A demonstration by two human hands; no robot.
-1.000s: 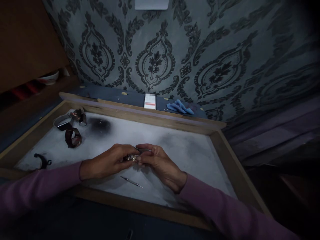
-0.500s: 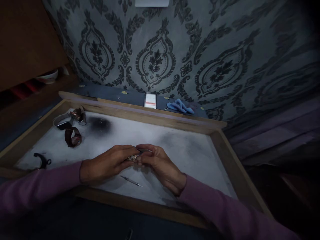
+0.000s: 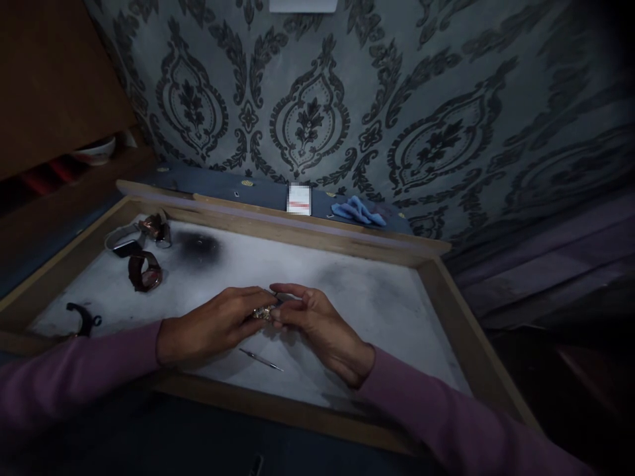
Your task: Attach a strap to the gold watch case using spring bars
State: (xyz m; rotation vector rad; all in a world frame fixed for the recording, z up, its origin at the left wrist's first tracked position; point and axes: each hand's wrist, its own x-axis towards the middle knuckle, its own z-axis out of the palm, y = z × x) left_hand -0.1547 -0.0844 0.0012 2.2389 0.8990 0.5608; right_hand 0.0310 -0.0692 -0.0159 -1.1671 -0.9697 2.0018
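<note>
My left hand (image 3: 213,324) is closed around a small watch (image 3: 262,312) whose gold and silver metal glints between the fingers. From the other side my right hand (image 3: 322,328) pinches the same watch, thumb and fingertips against its edge. Something dark, perhaps the strap, shows between the two hands; the fingers hide most of it. Just below them, a thin metal spring bar tool (image 3: 261,360) lies on the white surface of the wooden tray (image 3: 317,241).
At the tray's left lie a brown-strapped watch (image 3: 145,272), a watch with a pale band (image 3: 124,241), a copper-coloured watch (image 3: 156,228) and a black strap (image 3: 84,318). Behind the rim are a blue cloth (image 3: 358,211) and a white box (image 3: 299,199).
Both hands stay in nearly the same place on the watch. The right fingers have shifted slightly, and a little more of the shiny metal shows.
</note>
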